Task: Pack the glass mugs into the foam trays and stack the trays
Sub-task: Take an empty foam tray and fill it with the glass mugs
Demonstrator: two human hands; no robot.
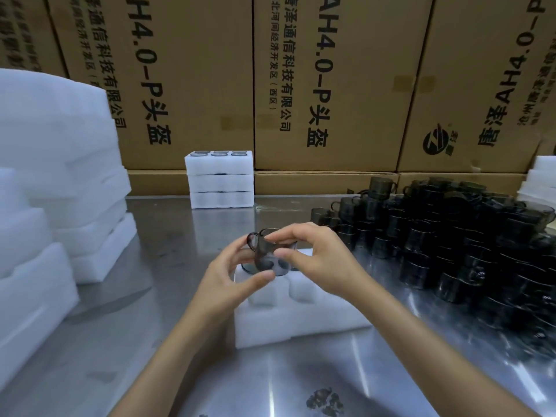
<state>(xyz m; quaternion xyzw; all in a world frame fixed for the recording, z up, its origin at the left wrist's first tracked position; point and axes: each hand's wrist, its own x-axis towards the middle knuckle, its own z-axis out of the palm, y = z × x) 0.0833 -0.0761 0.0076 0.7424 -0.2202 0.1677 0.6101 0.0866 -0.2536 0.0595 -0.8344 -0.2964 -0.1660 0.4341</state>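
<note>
Cardboard cartons (328,85) wall the back, printed "AH4.0-P" with Chinese characters, turned sideways. Spare foam (54,176) is piled on my left. The heap of dark glass mugs (466,245) on my right remains large, so I judge most of the packing outstanding. Three filled trays (219,179) stand stacked at the far edge of the steel table (150,311). The open foam tray (301,314) before me holds mugs only in its far row as far as I can see; near pockets are bare. My right hand (313,254) and left hand (231,275) both pinch one mug (267,251), fingers curled around it, just above the far pockets
</note>
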